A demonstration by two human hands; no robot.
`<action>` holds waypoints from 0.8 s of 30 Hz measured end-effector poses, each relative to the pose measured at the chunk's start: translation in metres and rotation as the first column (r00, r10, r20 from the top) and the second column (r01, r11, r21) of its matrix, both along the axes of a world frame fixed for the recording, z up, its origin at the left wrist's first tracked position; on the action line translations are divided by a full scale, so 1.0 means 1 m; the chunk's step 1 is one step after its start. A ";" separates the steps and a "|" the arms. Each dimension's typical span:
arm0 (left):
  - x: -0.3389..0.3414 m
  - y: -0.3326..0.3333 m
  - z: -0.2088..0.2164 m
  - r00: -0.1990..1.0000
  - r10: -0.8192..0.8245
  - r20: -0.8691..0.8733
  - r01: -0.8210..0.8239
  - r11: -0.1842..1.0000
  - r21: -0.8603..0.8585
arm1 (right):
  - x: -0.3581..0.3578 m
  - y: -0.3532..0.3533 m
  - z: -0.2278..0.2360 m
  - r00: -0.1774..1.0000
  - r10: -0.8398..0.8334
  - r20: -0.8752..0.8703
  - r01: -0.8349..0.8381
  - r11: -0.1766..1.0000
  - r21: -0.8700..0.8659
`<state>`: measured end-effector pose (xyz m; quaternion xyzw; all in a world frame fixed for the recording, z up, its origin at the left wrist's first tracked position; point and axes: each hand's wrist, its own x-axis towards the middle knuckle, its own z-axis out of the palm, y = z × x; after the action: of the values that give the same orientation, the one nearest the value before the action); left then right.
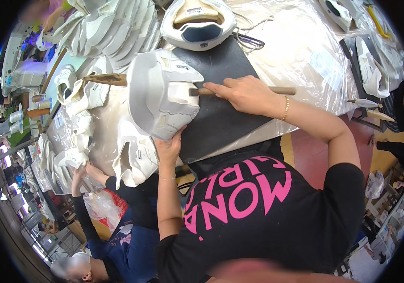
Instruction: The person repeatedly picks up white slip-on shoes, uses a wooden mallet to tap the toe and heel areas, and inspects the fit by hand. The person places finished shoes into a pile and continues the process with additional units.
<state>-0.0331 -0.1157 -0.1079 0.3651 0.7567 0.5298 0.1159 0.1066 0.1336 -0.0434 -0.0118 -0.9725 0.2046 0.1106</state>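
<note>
A dark-headed hammer with a light brown wooden handle is gripped in the right hand, its head positioned at a curved white-and-grey shoe upper; whether contact is made cannot be told. The upper is grasped at its lower edge by the left hand and held over the left side of a flat black board. At its left, 1 brown pointed wooden piece is seen jutting out
</note>
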 end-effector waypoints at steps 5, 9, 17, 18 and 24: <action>0.003 -0.005 -0.009 1.000 0.029 0.006 -0.029 0.999 -0.029 | 0.006 -0.005 0.006 0.920 -0.081 -0.383 -0.027 0.963 -0.267; 0.005 -0.007 -0.015 0.998 0.031 0.055 -0.035 0.996 0.076 | -0.006 -0.007 0.004 0.987 0.013 0.161 0.004 0.994 -0.105; 0.009 -0.016 -0.014 0.963 0.026 0.267 -0.043 0.997 0.058 | 0.001 -0.012 0.005 0.971 0.049 -0.232 -0.085 0.985 -0.148; 0.008 -0.017 -0.014 0.962 0.032 0.271 -0.042 0.999 0.031 | 0.000 -0.013 0.004 0.984 0.042 0.171 -0.041 0.999 -0.007; 0.005 -0.027 -0.016 0.999 -0.021 0.044 0.031 0.972 -0.233 | 0.004 -0.012 -0.004 0.954 -0.018 -0.299 -0.048 0.976 -0.210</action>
<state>-0.0283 -0.1424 -0.1240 0.3478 0.8064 0.4428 0.1807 0.1105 0.1214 -0.0475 0.0148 -0.9167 0.3088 0.2530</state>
